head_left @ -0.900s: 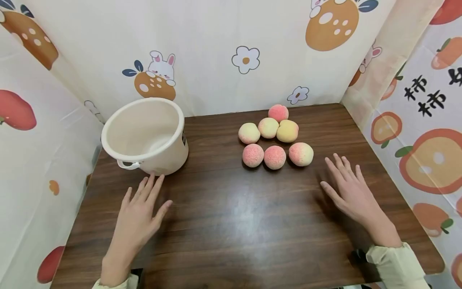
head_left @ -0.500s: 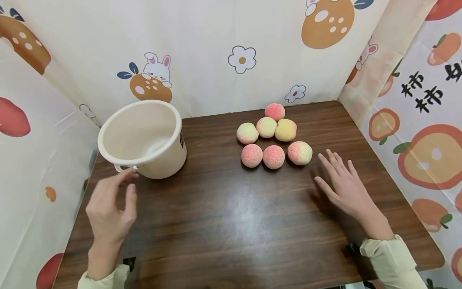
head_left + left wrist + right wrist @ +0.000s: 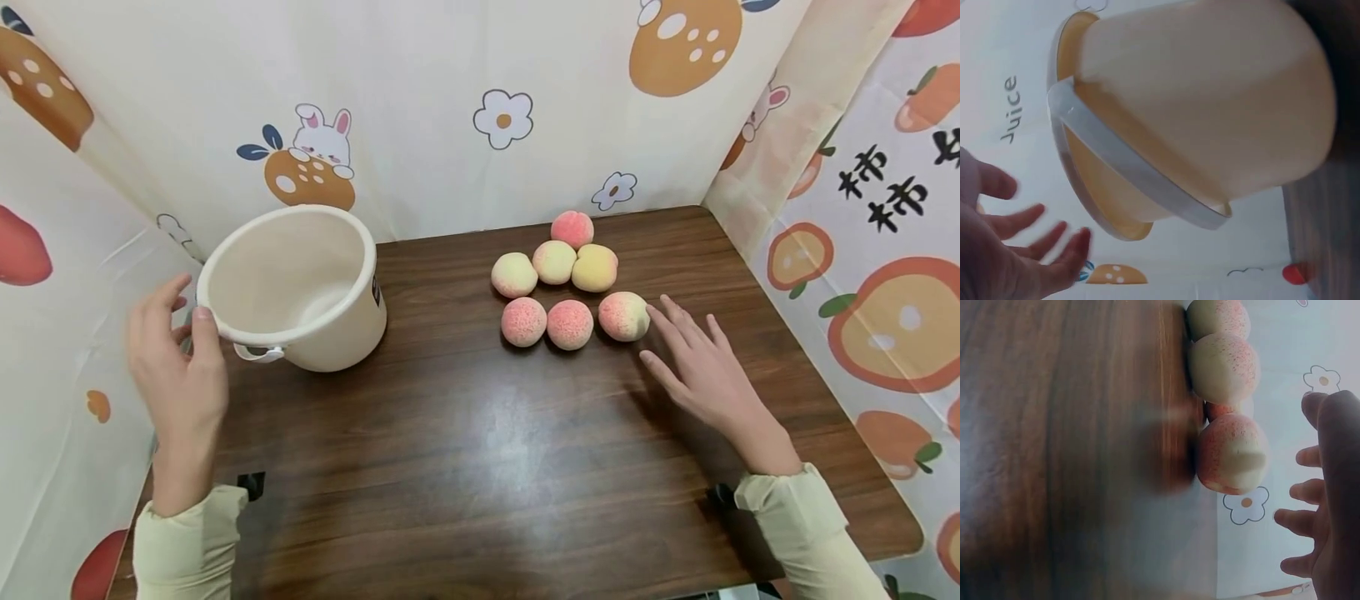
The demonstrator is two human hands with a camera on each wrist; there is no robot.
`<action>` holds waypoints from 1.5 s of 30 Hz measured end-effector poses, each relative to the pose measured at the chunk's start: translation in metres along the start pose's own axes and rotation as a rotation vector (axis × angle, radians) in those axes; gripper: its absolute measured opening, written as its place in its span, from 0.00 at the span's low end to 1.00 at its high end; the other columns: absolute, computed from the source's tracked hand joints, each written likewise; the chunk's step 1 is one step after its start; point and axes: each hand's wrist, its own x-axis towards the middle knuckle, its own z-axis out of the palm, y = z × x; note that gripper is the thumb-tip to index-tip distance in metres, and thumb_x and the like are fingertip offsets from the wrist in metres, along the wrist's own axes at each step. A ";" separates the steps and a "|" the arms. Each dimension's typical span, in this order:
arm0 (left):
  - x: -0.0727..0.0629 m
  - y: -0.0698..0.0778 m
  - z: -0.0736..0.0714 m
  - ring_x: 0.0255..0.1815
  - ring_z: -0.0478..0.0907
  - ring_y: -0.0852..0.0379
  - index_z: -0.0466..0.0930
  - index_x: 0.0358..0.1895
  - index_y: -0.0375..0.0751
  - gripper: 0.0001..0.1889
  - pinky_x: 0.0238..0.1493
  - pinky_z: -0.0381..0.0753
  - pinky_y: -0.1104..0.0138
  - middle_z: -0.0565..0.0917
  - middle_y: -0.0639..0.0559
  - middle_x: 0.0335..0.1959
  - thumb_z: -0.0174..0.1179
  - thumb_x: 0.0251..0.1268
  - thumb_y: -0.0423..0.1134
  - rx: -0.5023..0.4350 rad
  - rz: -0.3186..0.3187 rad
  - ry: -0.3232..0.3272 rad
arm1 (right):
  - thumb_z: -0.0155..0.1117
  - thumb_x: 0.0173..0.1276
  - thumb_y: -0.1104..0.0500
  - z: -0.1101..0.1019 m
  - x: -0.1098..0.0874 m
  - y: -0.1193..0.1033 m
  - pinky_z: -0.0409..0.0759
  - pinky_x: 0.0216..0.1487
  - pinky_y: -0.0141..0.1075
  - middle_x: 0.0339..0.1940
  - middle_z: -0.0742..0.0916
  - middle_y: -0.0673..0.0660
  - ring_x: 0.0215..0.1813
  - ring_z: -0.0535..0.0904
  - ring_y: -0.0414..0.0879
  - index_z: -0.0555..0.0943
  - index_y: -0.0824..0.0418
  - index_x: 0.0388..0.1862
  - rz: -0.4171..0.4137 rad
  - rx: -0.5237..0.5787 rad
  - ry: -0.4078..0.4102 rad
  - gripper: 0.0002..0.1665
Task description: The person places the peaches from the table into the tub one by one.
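A cream bucket [image 3: 341, 337] stands upright on the left of the table, its white handle [image 3: 1132, 165] hanging down. Beside its left rim is my left hand [image 3: 177, 367], fingers bent and spread; in the left wrist view the hand [image 3: 1016, 240] is apart from the rim, holding nothing. Several pink and yellow peaches [image 3: 570, 325] lie in a cluster right of centre. My right hand [image 3: 708, 379] hovers with extended fingers close to the rightmost peach [image 3: 618, 317]. In the right wrist view, a gap separates its fingers from the nearest peach [image 3: 1235, 459].
The brown wood-grain table [image 3: 450, 467] extends between the hands and in front of the bucket. Printed curtains [image 3: 420, 167] with fruit, rabbits and flowers enclose its back and sides. A dark device [image 3: 251, 485] shows at the left wrist.
My left hand has moved left and up, from in front of the bucket to its left rim, its fingers bending. My right hand has drifted slightly left and up towards the peaches.
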 end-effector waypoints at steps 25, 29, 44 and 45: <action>0.050 -0.026 -0.003 0.41 0.76 0.63 0.72 0.75 0.37 0.26 0.34 0.82 0.84 0.79 0.59 0.45 0.56 0.75 0.32 -0.455 -0.728 -0.253 | 0.62 0.79 0.52 0.026 0.047 0.003 0.70 0.69 0.69 0.78 0.71 0.68 0.75 0.65 0.71 0.69 0.56 0.79 -0.056 0.116 0.078 0.33; 0.049 -0.030 -0.002 0.42 0.76 0.63 0.72 0.74 0.37 0.26 0.34 0.84 0.83 0.78 0.58 0.46 0.58 0.75 0.31 -0.474 -0.719 -0.258 | 0.63 0.79 0.51 0.030 0.052 0.003 0.70 0.69 0.69 0.76 0.72 0.68 0.75 0.66 0.71 0.72 0.57 0.77 -0.048 0.125 0.084 0.31; 0.045 -0.035 -0.012 0.32 0.82 0.66 0.76 0.71 0.36 0.26 0.30 0.85 0.79 0.84 0.59 0.46 0.62 0.71 0.28 -0.595 -0.653 -0.345 | 0.62 0.79 0.49 0.044 0.070 0.002 0.69 0.71 0.66 0.72 0.75 0.67 0.73 0.68 0.69 0.76 0.58 0.72 -0.047 0.147 0.093 0.28; 0.045 -0.035 -0.011 0.30 0.83 0.66 0.76 0.71 0.36 0.25 0.30 0.86 0.79 0.84 0.59 0.45 0.62 0.71 0.28 -0.596 -0.639 -0.353 | 0.62 0.79 0.49 0.045 0.070 0.002 0.69 0.71 0.66 0.71 0.75 0.67 0.72 0.68 0.69 0.76 0.59 0.72 -0.049 0.147 0.095 0.27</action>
